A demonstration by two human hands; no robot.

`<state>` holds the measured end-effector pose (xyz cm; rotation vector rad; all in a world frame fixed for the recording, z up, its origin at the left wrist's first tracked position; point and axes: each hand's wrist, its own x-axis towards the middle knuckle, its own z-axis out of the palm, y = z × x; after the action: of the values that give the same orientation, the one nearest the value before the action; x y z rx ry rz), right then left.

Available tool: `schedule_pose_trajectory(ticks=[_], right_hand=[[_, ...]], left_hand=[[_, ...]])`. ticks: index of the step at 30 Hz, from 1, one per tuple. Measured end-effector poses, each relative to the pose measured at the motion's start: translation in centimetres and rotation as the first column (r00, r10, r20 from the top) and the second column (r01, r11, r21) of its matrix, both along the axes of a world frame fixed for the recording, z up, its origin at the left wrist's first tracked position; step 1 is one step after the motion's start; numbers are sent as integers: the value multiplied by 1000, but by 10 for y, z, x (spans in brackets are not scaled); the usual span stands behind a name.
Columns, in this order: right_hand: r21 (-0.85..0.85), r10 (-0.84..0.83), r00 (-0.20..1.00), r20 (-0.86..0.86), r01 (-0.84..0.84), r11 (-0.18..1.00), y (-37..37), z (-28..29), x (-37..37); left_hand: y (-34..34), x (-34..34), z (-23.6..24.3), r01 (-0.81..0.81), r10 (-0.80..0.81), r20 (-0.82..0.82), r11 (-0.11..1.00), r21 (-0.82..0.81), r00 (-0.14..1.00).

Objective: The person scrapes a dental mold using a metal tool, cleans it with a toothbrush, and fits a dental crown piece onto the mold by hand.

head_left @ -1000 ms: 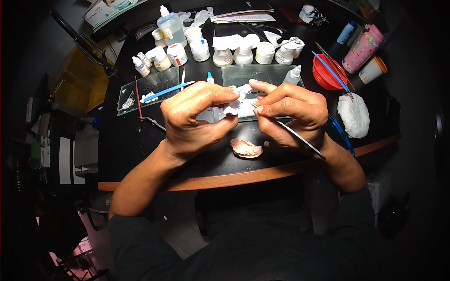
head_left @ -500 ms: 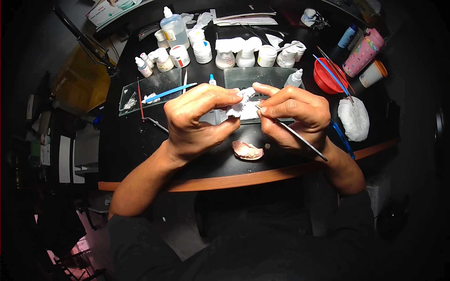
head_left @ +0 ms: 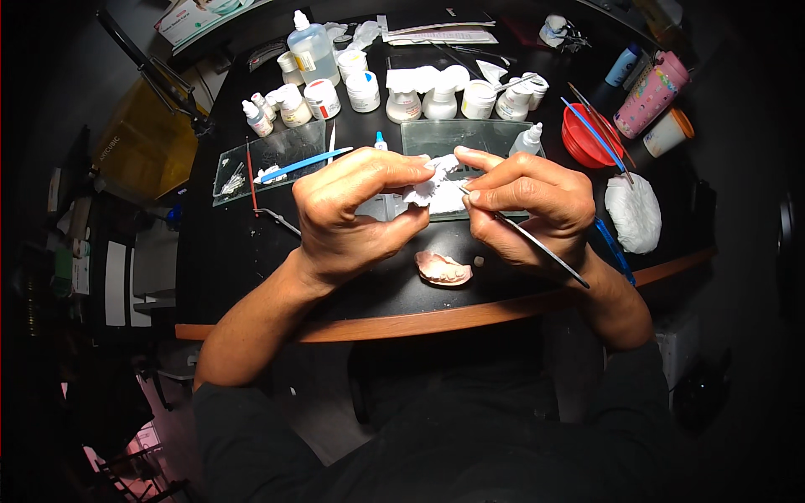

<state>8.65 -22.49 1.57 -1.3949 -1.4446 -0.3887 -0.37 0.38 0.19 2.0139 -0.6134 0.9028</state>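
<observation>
My left hand [head_left: 356, 210] is closed, thumb and fingers pinching a white, rough-edged piece [head_left: 432, 186] that looks like a plaster dental cast. My right hand [head_left: 532, 204] grips a slim, dark-handled tool [head_left: 545, 250] like a pen. Its tip points at the white piece, and I cannot tell whether it is a brush or a carver. The right index finger reaches toward the top of the white piece. Below the hands, a pink dental model with teeth [head_left: 443, 269] rests on the black table, with a small tooth-coloured crown-like piece [head_left: 479, 261] beside it.
Glass slabs [head_left: 470, 134] lie beyond my hands; the left one carries a blue-handled tool [head_left: 303, 166]. White jars [head_left: 363, 92] and bottles line the back. At right are a red bowl [head_left: 587, 138] with brushes, a white pad [head_left: 633, 214] and a pink tumbler [head_left: 651, 94].
The white piece has tilted slightly between my hands. My right hand has shifted a little to the right, still with the slim tool in it.
</observation>
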Motion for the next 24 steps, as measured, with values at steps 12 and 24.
schedule_pose_trajectory(ticks=[12, 24], right_hand=[[39, -13, 999, -42, 14, 999, 1, -1, -2], [-8, -1, 999, 34, 2, 1000, -1, 1, 0]], left_hand=[[0, 0, -1, 38, -41, -69, 998, -48, 997], [-3, 2, -2, 27, -29, -34, 998, -58, 999]])
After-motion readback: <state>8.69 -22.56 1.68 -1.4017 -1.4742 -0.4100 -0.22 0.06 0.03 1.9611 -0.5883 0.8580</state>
